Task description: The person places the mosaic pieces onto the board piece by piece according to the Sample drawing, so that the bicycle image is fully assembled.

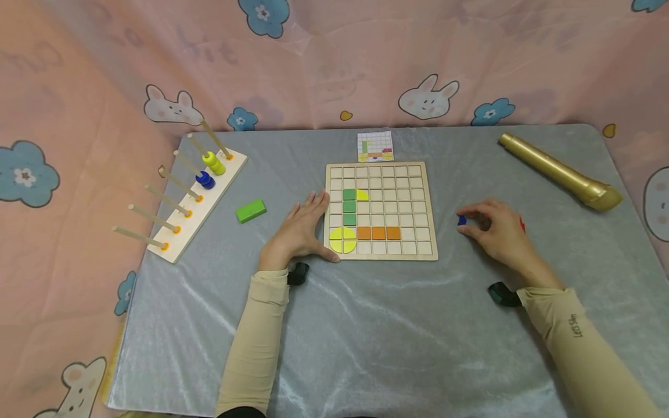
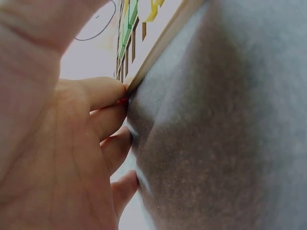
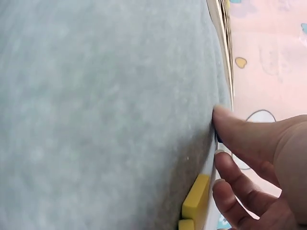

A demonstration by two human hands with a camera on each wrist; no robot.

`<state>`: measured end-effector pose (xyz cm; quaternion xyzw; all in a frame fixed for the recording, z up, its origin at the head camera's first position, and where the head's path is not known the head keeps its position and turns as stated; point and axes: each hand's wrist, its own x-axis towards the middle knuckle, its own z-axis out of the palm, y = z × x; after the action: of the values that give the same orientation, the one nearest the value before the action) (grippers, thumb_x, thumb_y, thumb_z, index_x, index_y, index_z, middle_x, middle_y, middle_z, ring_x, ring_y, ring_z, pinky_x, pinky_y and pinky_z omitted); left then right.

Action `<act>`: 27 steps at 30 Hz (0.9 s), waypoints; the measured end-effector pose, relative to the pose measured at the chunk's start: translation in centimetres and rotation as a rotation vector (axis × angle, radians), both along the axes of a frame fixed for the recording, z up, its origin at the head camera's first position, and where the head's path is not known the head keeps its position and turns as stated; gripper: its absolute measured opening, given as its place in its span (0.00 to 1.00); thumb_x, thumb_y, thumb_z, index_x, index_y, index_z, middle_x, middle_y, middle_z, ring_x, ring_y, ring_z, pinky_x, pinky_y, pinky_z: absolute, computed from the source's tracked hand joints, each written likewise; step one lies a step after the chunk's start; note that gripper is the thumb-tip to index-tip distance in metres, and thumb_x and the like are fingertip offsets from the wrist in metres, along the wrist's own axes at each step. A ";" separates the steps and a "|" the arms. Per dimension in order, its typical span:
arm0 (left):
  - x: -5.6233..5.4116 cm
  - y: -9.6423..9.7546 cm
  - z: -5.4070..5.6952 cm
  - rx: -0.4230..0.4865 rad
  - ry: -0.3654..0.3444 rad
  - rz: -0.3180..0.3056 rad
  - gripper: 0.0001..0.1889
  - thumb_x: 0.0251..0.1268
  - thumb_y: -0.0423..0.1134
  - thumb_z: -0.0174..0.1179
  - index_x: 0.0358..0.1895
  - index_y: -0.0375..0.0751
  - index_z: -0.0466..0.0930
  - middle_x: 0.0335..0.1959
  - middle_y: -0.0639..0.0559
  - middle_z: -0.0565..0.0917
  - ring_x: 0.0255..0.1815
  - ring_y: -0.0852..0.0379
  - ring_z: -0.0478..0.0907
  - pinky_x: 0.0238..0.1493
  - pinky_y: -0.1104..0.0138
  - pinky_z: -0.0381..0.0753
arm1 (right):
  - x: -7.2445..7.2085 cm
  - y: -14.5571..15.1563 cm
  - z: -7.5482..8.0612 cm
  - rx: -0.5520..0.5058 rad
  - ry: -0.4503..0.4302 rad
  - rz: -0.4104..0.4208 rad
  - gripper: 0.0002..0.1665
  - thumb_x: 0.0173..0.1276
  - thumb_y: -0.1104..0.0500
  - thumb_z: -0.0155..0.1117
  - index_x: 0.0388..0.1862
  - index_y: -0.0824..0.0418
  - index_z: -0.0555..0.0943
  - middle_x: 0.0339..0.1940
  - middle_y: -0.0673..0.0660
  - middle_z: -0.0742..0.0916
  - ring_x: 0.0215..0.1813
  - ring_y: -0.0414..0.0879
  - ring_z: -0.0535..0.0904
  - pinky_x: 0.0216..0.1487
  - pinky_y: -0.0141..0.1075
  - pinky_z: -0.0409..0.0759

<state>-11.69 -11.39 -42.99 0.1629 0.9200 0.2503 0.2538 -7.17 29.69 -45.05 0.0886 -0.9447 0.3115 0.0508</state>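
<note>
A wooden grid board lies mid-table, with green squares, yellow rounded pieces and a row of orange squares in its cells. My left hand touches the board's left edge, fingers stretched along it and thumb at the near corner. To the right of the board, my right hand pinches a small blue piece between thumb and fingers, close to the tablecloth. A red piece peeks out from behind that hand. Yellow blocks show beside it in the right wrist view.
Behind the board lies a small pattern card. A green block sits left of my left hand. Farther left stands a peg rack with blue and lime rings. A gold tube lies at the back right.
</note>
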 end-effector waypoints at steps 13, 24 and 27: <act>0.0 0.0 0.1 -0.005 0.002 -0.002 0.77 0.40 0.55 0.89 0.89 0.47 0.38 0.90 0.55 0.39 0.91 0.56 0.31 0.91 0.54 0.31 | 0.6 -2.9 1.0 -0.079 -0.038 -0.057 0.05 0.66 0.63 0.79 0.39 0.62 0.91 0.33 0.60 0.90 0.31 0.32 0.75 0.33 0.22 0.69; 0.0 0.1 0.2 0.001 -0.003 0.005 0.77 0.41 0.54 0.89 0.89 0.47 0.38 0.90 0.56 0.38 0.91 0.57 0.31 0.90 0.54 0.31 | 1.2 -8.4 0.8 -0.160 -0.088 0.103 0.04 0.67 0.65 0.77 0.41 0.60 0.93 0.32 0.56 0.88 0.33 0.42 0.75 0.32 0.28 0.71; 0.1 0.2 0.3 -0.001 -0.005 0.006 0.77 0.41 0.54 0.89 0.89 0.48 0.38 0.90 0.56 0.38 0.91 0.57 0.31 0.90 0.54 0.31 | 1.2 -9.8 0.6 -0.170 -0.097 0.135 0.04 0.67 0.64 0.78 0.40 0.59 0.93 0.32 0.54 0.88 0.33 0.43 0.75 0.33 0.30 0.72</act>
<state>-11.63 -11.23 -42.72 0.1593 0.9201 0.2509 0.2552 -5.94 19.88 -44.49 0.1322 -0.9082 0.3971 -0.0088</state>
